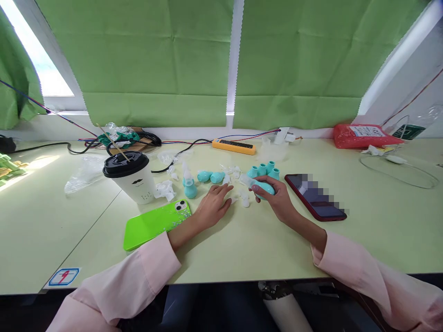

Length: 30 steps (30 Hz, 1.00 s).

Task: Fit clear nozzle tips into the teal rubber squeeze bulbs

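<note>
Our right hand (273,196) is clamped around a teal bulb (266,186), thumb on the near side and fingers curled over the top. The bulb lies on its side in the grip, its long axis running roughly left to right. A clear plastic tip (246,180) sticks out of its left end, pointing left and slightly away from us, towards the space just beyond our left fingertips.

Our left hand (212,206) is palm down, low over the worktop (221,258), thumb and fingers apart. The held bulb lies to its right, with our right hand the nearer one. We cannot tell whether the left thumb touches the small clear piece beside it. More clear plastic pieces (245,199) lie between our hands.

Just beyond the right hand stands a cluster of teal bulbs with open necks (270,166). Beyond the left hand, two more bulbs (211,176) lie on their sides, and to its left one bulb stands upright (190,190) with a clear tip on top.

Farther out on the left are a green phone (148,226), crumpled tissue (165,190) and a lidded paper cup (136,186). A dark phone (304,196) lies to the right; an orange power strip (234,146) sits at the back, before green blinds (148,60).
</note>
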Each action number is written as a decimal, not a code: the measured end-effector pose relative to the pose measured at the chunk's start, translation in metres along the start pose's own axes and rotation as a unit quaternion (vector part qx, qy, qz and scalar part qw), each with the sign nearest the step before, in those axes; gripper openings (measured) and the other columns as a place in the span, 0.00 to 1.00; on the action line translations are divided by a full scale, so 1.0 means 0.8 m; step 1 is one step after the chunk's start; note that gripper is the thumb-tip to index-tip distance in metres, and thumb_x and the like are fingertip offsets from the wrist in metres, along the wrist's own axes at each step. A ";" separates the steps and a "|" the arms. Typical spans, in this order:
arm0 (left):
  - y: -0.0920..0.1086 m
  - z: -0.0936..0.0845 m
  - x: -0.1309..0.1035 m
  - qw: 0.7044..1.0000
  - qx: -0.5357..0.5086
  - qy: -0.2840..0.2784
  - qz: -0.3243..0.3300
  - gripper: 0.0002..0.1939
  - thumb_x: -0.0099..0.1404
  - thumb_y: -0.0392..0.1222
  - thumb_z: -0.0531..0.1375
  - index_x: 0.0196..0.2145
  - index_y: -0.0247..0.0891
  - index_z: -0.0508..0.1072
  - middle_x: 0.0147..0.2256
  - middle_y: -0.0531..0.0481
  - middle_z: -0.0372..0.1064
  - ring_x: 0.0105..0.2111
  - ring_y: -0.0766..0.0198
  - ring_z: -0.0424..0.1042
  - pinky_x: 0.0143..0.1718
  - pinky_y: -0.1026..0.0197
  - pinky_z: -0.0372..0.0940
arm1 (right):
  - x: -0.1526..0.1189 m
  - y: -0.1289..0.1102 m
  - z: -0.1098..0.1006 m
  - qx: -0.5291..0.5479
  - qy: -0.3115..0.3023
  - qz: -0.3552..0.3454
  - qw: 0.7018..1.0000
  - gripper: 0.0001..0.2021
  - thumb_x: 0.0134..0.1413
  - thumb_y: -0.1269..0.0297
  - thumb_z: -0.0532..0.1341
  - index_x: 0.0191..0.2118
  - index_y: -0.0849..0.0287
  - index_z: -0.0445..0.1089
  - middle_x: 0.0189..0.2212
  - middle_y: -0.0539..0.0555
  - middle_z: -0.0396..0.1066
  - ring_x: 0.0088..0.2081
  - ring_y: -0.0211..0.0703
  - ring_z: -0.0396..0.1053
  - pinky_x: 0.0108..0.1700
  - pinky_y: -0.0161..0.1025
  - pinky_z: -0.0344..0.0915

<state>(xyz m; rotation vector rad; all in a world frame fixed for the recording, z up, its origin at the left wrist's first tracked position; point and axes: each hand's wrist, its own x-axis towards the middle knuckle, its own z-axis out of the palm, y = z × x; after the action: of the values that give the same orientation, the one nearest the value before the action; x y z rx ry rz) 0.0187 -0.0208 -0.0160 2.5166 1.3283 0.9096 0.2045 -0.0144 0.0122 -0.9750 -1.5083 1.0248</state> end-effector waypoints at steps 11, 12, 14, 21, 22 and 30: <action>-0.002 0.005 0.004 0.993 0.083 -0.085 -0.006 0.10 0.55 0.35 0.52 0.35 0.34 0.68 0.31 0.42 0.69 0.41 0.52 0.62 0.35 0.52 0.63 | -0.004 -0.001 0.003 0.013 -0.012 -0.013 1.000 0.13 0.43 0.56 0.59 0.31 0.59 0.60 0.25 0.51 0.65 0.24 0.36 0.62 0.27 0.36 0.65; 0.000 0.003 0.004 0.994 0.082 -0.074 -0.019 0.08 0.54 0.34 0.53 0.32 0.34 0.69 0.29 0.42 0.68 0.38 0.52 0.63 0.34 0.52 0.63 | -0.005 -0.001 0.003 0.006 -0.020 -0.024 0.999 0.12 0.43 0.56 0.59 0.30 0.59 0.61 0.24 0.50 0.65 0.24 0.36 0.63 0.27 0.36 0.64; 0.004 -0.002 0.005 0.997 0.040 -0.032 -0.049 0.07 0.51 0.32 0.54 0.30 0.33 0.68 0.28 0.44 0.67 0.32 0.57 0.65 0.31 0.54 0.64 | -0.009 0.001 0.004 -0.021 -0.042 -0.046 0.998 0.11 0.43 0.58 0.59 0.31 0.59 0.61 0.22 0.49 0.63 0.22 0.35 0.62 0.27 0.36 0.64; 0.016 -0.024 0.010 0.892 -0.400 0.116 -0.177 0.14 0.47 0.36 0.60 0.35 0.34 0.69 0.34 0.47 0.67 0.30 0.67 0.66 0.30 0.63 0.66 | -0.016 0.008 0.007 -0.195 -0.036 -0.145 0.969 0.10 0.40 0.59 0.60 0.30 0.57 0.63 0.27 0.51 0.67 0.30 0.41 0.66 0.33 0.38 0.63; 0.017 -0.027 0.011 0.866 -0.449 0.110 -0.189 0.13 0.46 0.36 0.61 0.33 0.33 0.70 0.35 0.47 0.68 0.30 0.66 0.67 0.33 0.61 0.66 | -0.016 0.009 0.007 -0.210 -0.029 -0.156 0.965 0.10 0.40 0.59 0.60 0.30 0.57 0.63 0.27 0.51 0.67 0.31 0.42 0.66 0.34 0.38 0.63; 0.018 -0.028 0.011 0.756 -0.608 0.045 -0.239 0.13 0.43 0.37 0.65 0.29 0.32 0.71 0.31 0.47 0.72 0.34 0.62 0.70 0.44 0.53 0.62 | -0.016 0.009 0.007 -0.257 0.017 -0.196 0.946 0.10 0.40 0.59 0.60 0.30 0.57 0.64 0.26 0.51 0.69 0.27 0.40 0.66 0.31 0.37 0.62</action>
<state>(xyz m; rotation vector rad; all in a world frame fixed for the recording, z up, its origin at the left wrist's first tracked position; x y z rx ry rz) 0.0189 -0.0257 0.0116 1.0772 0.8155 1.1909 0.2014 -0.0252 0.0006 -0.9771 -1.8913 0.3307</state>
